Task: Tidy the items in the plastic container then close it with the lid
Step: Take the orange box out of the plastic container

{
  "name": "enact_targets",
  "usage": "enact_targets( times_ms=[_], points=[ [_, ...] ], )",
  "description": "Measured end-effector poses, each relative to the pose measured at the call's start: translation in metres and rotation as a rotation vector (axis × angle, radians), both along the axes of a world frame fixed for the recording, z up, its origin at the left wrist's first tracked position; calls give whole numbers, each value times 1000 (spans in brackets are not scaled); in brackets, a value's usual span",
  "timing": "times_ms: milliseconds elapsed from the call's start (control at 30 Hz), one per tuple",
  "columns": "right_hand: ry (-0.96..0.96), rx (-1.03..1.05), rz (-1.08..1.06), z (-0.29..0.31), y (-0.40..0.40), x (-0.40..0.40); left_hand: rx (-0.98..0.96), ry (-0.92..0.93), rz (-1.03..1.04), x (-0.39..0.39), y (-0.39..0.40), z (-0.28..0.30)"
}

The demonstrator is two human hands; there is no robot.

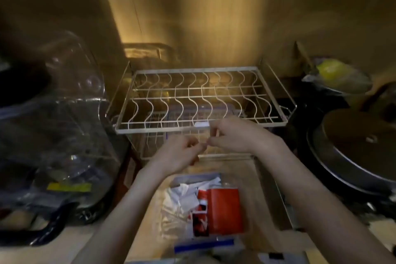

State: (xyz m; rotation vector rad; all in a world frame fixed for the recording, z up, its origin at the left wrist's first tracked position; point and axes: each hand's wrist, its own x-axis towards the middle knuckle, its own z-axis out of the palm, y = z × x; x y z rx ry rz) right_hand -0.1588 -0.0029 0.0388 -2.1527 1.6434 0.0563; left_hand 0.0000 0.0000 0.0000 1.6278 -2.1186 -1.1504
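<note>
Where both hands meet, open plastic container (205, 178) (red packet, papers)

The plastic container (205, 242) sits right in front of me on the counter (141, 231), with packets (225, 210) and papers (188, 193) in it. My left hand (180, 152) and right hand (231, 135) are raised above its far end, fingertips close together. Behind them stands a wire dish rack (201, 100) against the wall (214, 17). Clear plastic covers (64, 103) lie to my left, and a round pan (355, 152) to my right, with a bowl (338, 79) behind it.
</note>
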Motion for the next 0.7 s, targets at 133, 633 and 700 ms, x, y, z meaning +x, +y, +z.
enact_targets(
  times_ms=[133, 633, 700],
  points=[
    [-10, 142, -39, -61, 20, 1, 98, -45, 56, 8, 28, -68],
    [-3, 227, -216, -203, 78, -7, -27, -385, -77, 19, 104, -191],
    [35, 194, -165, -210, 84, -6, -54, -412, -103, 19, 107, -194]
  ],
)
